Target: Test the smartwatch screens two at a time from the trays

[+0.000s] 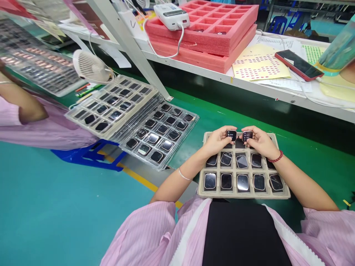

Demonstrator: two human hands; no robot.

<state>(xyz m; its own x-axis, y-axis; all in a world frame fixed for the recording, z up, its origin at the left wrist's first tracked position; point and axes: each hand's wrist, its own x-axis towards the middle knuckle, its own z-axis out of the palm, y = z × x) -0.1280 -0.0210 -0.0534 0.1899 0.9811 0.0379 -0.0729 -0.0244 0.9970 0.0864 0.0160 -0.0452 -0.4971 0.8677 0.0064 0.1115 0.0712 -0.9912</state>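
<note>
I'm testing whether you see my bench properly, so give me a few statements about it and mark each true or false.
1. The left hand holds one watch and the right hand holds a second watch. True.
2. The red bracelet is on the left wrist. False: the red bracelet is on the right wrist.
3. The fan is black. False: the fan is white.
4. The white device rests on top of the red foam trays. True.
5. The beige tray holds nothing. False: the beige tray holds rows of square screens.
</note>
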